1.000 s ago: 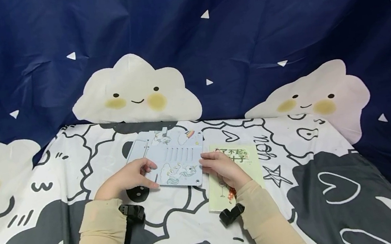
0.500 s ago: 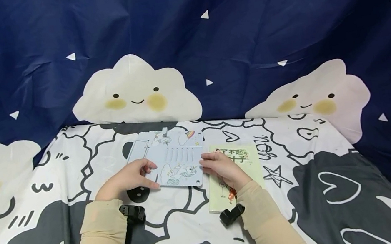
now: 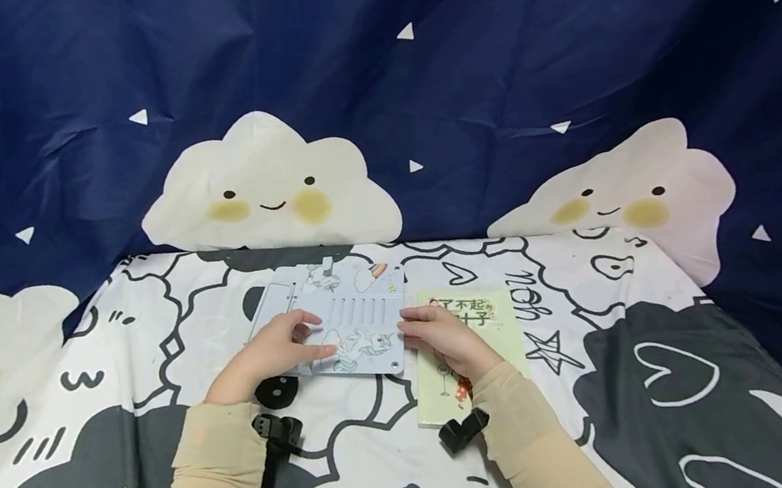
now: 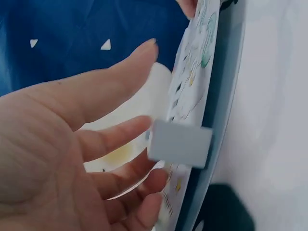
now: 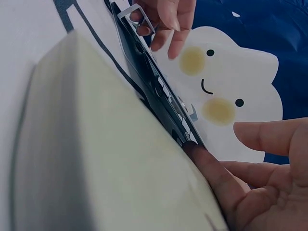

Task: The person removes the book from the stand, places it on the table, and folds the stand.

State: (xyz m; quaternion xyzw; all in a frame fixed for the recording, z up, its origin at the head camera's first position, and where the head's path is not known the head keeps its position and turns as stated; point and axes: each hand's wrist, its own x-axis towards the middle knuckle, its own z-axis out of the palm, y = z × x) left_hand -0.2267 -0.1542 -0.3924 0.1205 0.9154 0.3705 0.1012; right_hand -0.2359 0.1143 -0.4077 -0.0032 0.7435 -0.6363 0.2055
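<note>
A light-blue plastic board [image 3: 358, 308] with unicorn and rainbow prints and a row of slots lies flat; it looks like a folded book stand. My left hand [image 3: 278, 349] hovers over its left front part, thumb and fingers parted. In the left wrist view, the left fingers [image 4: 139, 127] are near a small grey tab [image 4: 179, 144] on the stand; whether they touch it I cannot tell. My right hand [image 3: 442, 333] rests at the right edge. A fingertip [image 5: 195, 149] touches that edge in the right wrist view, while the thumb [image 5: 260, 134] is apart from it.
A pale-green book [image 3: 501, 346] lies under the right hand, beside the stand. The table has a black-and-white cartoon cloth [image 3: 364, 467]. Behind it hangs a dark-blue curtain [image 3: 488, 78] with smiling clouds.
My left hand has slid to the right, from the stand's left edge to over its printed front part. The right hand stays at the right edge. The stand has barely moved.
</note>
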